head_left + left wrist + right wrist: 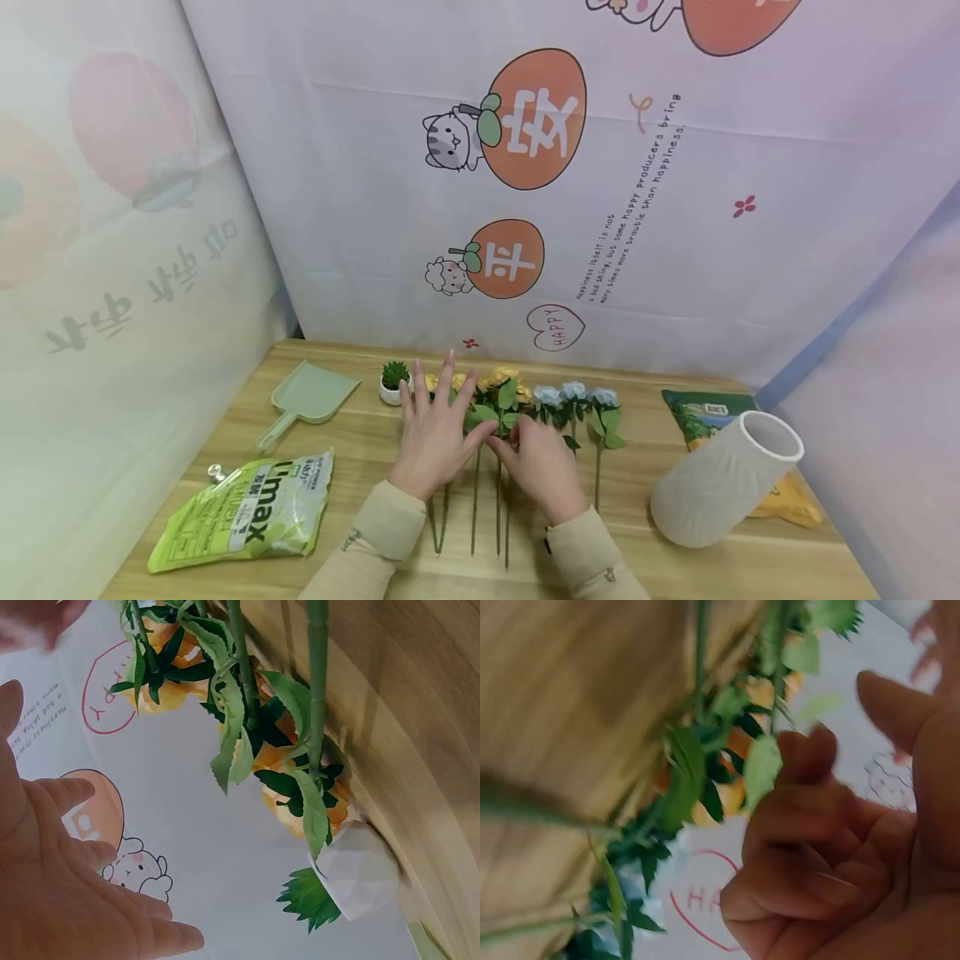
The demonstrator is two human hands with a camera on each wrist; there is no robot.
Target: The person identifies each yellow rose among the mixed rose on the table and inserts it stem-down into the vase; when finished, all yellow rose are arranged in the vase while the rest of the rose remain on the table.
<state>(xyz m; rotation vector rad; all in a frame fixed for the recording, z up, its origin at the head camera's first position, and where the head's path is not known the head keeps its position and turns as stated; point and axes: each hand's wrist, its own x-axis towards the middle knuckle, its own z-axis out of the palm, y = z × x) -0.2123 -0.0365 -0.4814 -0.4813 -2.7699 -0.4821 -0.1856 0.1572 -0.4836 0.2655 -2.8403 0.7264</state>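
Note:
Several artificial yellow flowers [504,379] lie on the wooden table [360,450], their green stems pointing toward me. My left hand [435,433] lies flat over their stems and leaves, fingers spread and straight. In the left wrist view the left hand [67,892] shows an open palm beside the yellow flowers [300,802]. My right hand [536,462] sits just right of it, over the stems. In the blurred right wrist view the right hand [840,855] has curled fingers, one fingertip against a leaf of a yellow flower [727,799]. Nothing shows inside the curl.
Three blue flowers [573,392] lie right of the yellow ones. A white ribbed vase [720,483] lies on its side at the right, over a soil bag [705,412]. A small potted succulent [393,382], a green scoop [311,396] and a green Umax bag [247,512] are at the left.

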